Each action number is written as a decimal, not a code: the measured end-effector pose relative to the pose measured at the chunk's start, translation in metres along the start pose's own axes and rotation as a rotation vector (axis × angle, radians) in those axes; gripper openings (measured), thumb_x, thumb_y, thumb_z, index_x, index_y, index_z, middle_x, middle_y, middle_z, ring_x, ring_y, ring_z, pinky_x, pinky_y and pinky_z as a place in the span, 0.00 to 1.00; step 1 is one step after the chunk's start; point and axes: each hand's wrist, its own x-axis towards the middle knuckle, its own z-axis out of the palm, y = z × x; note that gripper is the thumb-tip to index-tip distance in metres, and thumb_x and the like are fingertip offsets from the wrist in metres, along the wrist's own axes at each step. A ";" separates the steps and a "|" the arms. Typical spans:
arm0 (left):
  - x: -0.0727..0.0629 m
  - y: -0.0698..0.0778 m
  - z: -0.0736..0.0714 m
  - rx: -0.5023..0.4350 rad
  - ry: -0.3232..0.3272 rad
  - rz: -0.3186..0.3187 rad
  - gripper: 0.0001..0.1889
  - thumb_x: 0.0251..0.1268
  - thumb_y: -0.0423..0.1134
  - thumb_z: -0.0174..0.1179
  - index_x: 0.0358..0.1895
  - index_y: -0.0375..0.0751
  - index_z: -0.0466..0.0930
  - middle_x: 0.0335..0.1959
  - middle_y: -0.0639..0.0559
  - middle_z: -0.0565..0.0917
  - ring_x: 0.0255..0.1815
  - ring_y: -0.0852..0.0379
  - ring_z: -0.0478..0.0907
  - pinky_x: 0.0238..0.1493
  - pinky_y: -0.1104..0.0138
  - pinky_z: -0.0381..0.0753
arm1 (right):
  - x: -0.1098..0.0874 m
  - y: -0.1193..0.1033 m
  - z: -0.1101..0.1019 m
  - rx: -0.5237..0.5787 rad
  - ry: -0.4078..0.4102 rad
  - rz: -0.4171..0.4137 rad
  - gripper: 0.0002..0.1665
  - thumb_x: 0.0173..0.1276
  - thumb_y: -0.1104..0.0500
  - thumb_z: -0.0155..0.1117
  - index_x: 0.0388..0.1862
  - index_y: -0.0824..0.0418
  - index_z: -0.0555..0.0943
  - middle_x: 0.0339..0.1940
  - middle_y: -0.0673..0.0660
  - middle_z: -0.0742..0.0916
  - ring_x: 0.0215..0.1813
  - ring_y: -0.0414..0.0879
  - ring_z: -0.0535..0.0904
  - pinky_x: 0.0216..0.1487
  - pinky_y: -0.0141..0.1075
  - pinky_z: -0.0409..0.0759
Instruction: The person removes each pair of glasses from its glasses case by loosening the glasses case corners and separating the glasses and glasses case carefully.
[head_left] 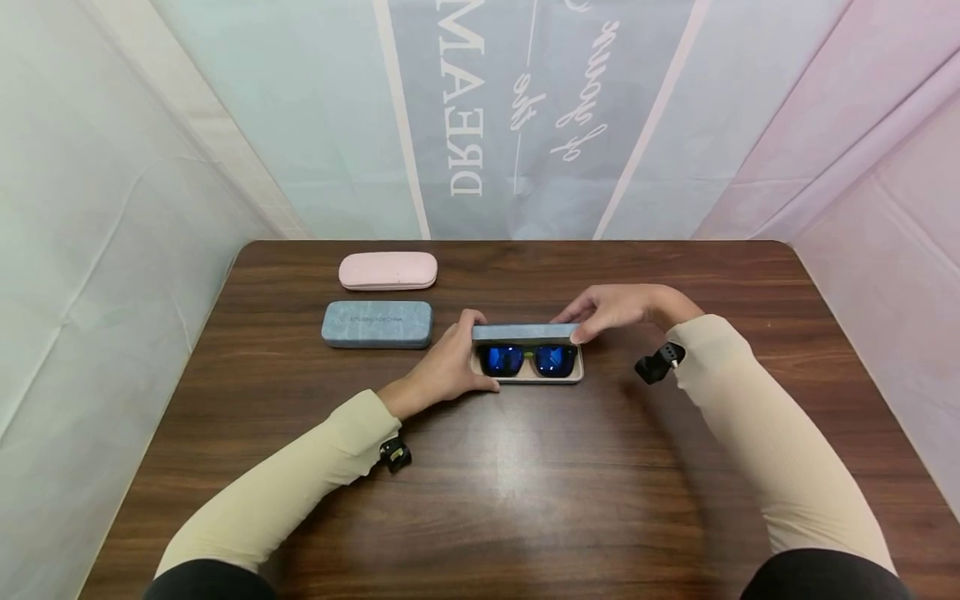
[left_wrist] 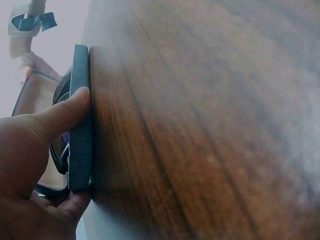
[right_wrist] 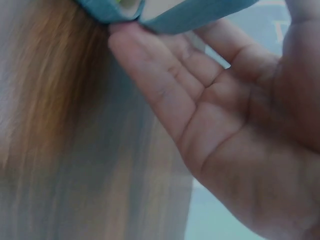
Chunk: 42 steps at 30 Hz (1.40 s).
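A blue glasses case (head_left: pixel 528 332) sits on the table with its lid raised. Sunglasses (head_left: pixel 556 362) with dark frames and mirrored blue lenses lie in its pale-lined base. My left hand (head_left: pixel 448 364) grips the case's left end, thumb (left_wrist: pixel 75 105) along the front wall and fingers wrapped behind. At the opposite end, my right hand (head_left: pixel 618 307) holds the lid by its right corner, thumb in front and fingers behind. The right wrist view brings the lid (right_wrist: pixel 200 17) close, its edge against the fingers.
Left of the open case, a second blue glasses case (head_left: pixel 377 325) lies closed, with a pink glasses case (head_left: pixel 387 271) behind it. The brown wooden table (head_left: pixel 480 483) ends at a printed cloth backdrop (head_left: pixel 517 117), with pale cloth hanging on both sides.
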 end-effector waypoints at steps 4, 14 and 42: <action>0.000 0.000 0.000 -0.002 -0.004 -0.006 0.51 0.44 0.46 0.84 0.67 0.42 0.57 0.43 0.43 0.77 0.49 0.48 0.73 0.55 0.55 0.76 | 0.000 0.006 0.000 0.028 0.011 -0.005 0.39 0.66 0.45 0.71 0.72 0.61 0.75 0.69 0.60 0.79 0.72 0.56 0.70 0.70 0.58 0.66; -0.001 0.001 -0.001 -0.023 -0.016 -0.018 0.49 0.46 0.45 0.84 0.67 0.43 0.57 0.56 0.39 0.76 0.55 0.48 0.73 0.58 0.55 0.75 | 0.000 0.013 0.005 0.129 0.008 -0.002 0.41 0.67 0.45 0.70 0.72 0.65 0.73 0.65 0.60 0.81 0.68 0.53 0.76 0.67 0.49 0.74; -0.006 0.002 0.000 0.173 0.024 0.162 0.51 0.52 0.47 0.80 0.75 0.44 0.56 0.66 0.38 0.67 0.61 0.45 0.74 0.60 0.55 0.77 | -0.003 0.007 0.009 0.070 0.045 0.011 0.41 0.66 0.43 0.70 0.71 0.63 0.74 0.64 0.58 0.82 0.67 0.54 0.74 0.69 0.57 0.68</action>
